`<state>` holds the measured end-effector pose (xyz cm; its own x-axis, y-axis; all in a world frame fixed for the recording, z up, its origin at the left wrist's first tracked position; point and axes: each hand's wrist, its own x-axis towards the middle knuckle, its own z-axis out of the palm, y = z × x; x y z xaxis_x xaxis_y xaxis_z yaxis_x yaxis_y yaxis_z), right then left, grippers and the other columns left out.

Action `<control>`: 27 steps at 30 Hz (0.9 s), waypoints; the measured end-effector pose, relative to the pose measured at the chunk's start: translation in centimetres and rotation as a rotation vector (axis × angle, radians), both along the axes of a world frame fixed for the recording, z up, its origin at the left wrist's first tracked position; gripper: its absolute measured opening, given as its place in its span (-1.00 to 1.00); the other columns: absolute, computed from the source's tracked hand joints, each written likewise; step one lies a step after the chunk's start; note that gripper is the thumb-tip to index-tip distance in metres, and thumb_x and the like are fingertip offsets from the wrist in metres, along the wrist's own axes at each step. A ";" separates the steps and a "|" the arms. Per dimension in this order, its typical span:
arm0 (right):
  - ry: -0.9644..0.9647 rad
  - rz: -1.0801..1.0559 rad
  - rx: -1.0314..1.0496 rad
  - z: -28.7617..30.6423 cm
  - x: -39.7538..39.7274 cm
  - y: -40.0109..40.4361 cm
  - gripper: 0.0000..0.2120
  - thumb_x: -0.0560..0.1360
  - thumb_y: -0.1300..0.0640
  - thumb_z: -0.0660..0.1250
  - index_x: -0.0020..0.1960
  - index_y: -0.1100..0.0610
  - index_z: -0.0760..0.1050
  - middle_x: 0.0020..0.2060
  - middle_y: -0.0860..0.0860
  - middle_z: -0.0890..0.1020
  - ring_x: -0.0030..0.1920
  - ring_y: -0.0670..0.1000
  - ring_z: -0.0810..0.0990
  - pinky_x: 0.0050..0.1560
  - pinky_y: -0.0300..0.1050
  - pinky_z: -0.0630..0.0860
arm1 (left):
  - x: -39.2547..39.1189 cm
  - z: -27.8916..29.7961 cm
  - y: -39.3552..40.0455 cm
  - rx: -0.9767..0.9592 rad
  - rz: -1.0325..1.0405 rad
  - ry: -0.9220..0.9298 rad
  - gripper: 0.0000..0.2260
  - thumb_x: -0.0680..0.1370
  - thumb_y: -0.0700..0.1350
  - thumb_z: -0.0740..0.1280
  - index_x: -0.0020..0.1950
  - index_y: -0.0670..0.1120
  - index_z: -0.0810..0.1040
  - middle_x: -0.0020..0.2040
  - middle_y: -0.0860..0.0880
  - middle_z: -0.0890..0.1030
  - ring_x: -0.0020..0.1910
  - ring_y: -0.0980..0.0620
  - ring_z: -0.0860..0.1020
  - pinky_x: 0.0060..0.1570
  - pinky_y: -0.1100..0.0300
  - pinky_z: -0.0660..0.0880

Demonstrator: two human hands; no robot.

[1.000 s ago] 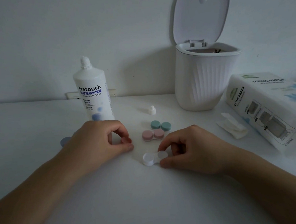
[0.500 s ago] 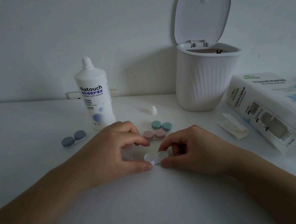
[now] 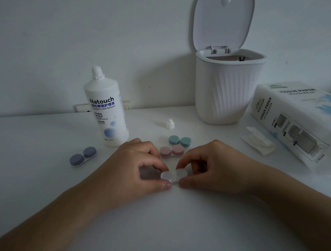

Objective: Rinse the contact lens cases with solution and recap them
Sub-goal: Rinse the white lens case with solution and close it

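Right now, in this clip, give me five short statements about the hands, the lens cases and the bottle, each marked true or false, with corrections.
1. Both hands, left hand and right hand, pinch the white lens case. True.
2. The solution bottle has its cap on. False: its nozzle is bare, and a small white cap lies on the table.
3. The pink lens case lies just behind the white one. True.
4. The bin has its lid shut. False: the lid stands open.
5. The blue-grey lens case lies right of the tissue box. False: it lies far left, left of the bottle.
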<state>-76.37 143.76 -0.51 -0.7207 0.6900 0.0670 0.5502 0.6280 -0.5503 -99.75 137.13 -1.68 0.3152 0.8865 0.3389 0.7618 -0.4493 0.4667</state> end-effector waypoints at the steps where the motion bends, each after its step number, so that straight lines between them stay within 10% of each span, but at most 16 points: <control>1: 0.015 -0.007 -0.005 0.0 0.0 0.0 -0.69 0.34 -0.24 0.49 0.04 -0.17 0.65 -0.36 -0.25 0.57 -0.38 -0.20 0.51 -0.33 -0.33 0.40 | 0.0 0.0 0.0 0.003 -0.003 -0.002 -0.76 0.35 0.25 0.50 -0.10 0.16 0.72 -0.10 0.20 0.57 -0.04 0.16 0.48 -0.05 0.36 0.34; 11: 0.413 -0.333 0.193 2.5 2.6 0.3 -0.88 0.46 -0.09 0.36 -0.03 -0.14 0.61 -0.38 -0.16 0.60 -0.48 -0.18 0.49 -0.43 -0.37 0.45 | 0.4 0.5 -0.4 -0.005 0.002 -0.037 -0.86 0.37 0.06 0.61 -0.13 0.11 0.73 -0.14 0.16 0.60 -0.06 0.13 0.49 -0.05 0.33 0.36; 19: -0.473 -0.707 0.287 4.5 8.1 2.7 -0.64 0.41 0.11 0.36 0.20 0.09 0.57 0.08 0.04 0.65 0.15 0.14 0.59 0.18 0.05 0.55 | 0.4 0.4 -0.5 -0.020 0.015 -0.059 -0.85 0.37 0.08 0.61 -0.13 0.10 0.73 -0.12 0.16 0.60 -0.06 0.13 0.50 0.00 0.19 0.43; 27: -0.502 -0.763 0.240 2.4 7.4 3.1 -0.88 0.47 0.22 0.28 -0.04 0.12 0.56 -0.02 0.07 0.58 0.06 0.14 0.59 0.03 -0.10 0.56 | 0.2 -0.1 -0.1 0.000 0.001 -0.087 -0.73 0.33 0.27 0.45 -0.15 0.11 0.72 -0.14 0.19 0.59 -0.08 0.13 0.50 -0.04 0.20 0.43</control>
<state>-68.92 146.83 1.87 -0.0632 0.9953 0.0727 0.9970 0.0662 -0.0405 -99.55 137.04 -1.79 0.2840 0.8868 0.3645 0.7188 -0.4485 0.5312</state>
